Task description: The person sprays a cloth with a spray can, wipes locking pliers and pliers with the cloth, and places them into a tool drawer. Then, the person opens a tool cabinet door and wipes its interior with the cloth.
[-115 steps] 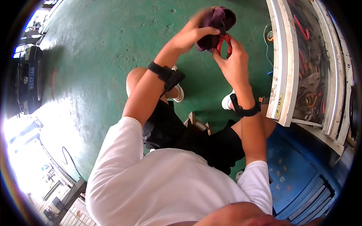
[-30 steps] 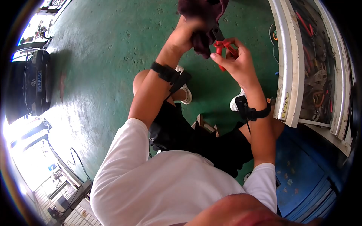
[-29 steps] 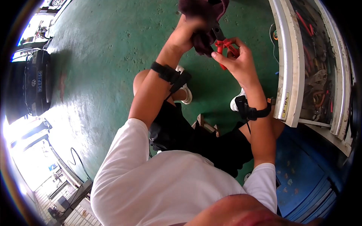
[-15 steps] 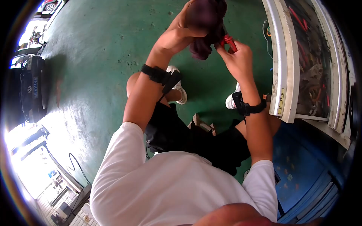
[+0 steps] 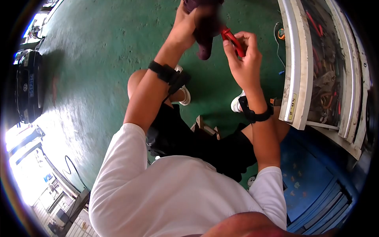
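My left hand is closed round a dark purple cloth near the top of the view; part of the bundle is blurred. My right hand grips the red handles of a pair of pliers, with thumb on one side and curled fingers on the other. The head of the pliers points into the cloth and is hidden by it. Both hands are held out in front of me, above the green floor.
An open drawer full of tools, some red-handled, stands at my right above a blue cabinet. An orange and black item lies by a thin cable on the floor. A dark car is far left. A low wooden stool shows between my legs.
My left hand and the cloth have shifted a little left and up. The fingers of my right hand have loosened round the pliers, and more of the red handles shows.
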`<move>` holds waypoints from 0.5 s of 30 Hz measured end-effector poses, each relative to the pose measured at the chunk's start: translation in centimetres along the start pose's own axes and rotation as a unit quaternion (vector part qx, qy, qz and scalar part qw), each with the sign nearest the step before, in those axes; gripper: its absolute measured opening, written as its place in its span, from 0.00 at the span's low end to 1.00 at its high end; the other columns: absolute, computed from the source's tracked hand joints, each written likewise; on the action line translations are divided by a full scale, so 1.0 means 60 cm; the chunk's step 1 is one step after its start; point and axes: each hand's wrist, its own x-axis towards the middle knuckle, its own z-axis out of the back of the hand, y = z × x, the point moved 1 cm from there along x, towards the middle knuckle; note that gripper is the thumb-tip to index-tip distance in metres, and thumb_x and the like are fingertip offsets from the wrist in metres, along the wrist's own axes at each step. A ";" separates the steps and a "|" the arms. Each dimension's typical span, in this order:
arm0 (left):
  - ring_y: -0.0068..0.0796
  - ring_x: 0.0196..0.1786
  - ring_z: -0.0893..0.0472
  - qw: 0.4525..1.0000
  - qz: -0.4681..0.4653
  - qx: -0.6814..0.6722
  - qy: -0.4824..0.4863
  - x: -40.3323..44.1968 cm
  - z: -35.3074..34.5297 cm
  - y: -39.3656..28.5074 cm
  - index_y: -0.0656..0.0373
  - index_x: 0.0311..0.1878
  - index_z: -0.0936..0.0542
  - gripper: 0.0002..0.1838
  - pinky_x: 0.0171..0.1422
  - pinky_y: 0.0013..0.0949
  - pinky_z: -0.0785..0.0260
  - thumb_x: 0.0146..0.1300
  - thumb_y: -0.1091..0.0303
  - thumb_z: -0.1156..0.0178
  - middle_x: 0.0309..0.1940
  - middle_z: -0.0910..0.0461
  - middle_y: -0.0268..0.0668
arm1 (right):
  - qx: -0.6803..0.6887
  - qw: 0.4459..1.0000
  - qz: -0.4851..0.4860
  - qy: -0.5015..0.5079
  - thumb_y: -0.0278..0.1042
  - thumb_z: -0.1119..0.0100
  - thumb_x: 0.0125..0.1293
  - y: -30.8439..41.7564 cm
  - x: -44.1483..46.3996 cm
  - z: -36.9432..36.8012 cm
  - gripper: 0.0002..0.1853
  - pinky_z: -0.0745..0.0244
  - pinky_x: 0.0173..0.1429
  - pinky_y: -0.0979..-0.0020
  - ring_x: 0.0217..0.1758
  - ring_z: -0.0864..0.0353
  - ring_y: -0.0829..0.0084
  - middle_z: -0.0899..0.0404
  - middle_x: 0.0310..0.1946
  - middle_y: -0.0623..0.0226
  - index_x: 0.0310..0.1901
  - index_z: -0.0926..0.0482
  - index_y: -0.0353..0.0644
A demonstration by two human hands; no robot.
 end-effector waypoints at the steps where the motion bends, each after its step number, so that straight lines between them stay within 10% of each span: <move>1: 0.34 0.50 0.22 1.000 0.000 0.001 -0.003 0.001 0.004 0.001 0.57 0.67 0.34 0.30 0.53 0.38 0.24 0.61 0.74 0.39 0.53 0.26 0.40 | 0.041 0.999 0.021 -0.006 0.29 0.33 0.65 -0.001 0.000 -0.003 0.14 0.29 0.30 0.76 0.24 0.25 0.80 0.19 0.28 0.65 0.47 0.28 0.38; 11: 0.48 0.47 0.21 0.967 0.081 -0.242 0.008 -0.002 0.036 -0.006 0.57 0.56 0.27 0.25 0.55 0.51 0.25 0.51 0.67 0.46 0.40 0.21 0.47 | 0.227 0.969 -0.075 0.071 0.33 0.29 0.64 -0.011 -0.009 -0.011 0.14 0.27 0.37 0.76 0.33 0.22 0.80 0.18 0.33 0.68 0.45 0.24 0.39; 15: 0.50 0.45 0.22 0.945 0.074 -0.308 0.078 0.001 0.040 -0.017 0.58 0.54 0.26 0.26 0.54 0.55 0.27 0.47 0.66 0.46 0.38 0.22 0.46 | -0.063 0.992 0.106 -0.001 0.41 0.24 0.59 0.007 0.005 0.007 0.21 0.27 0.40 0.75 0.36 0.21 0.79 0.18 0.36 0.66 0.46 0.23 0.39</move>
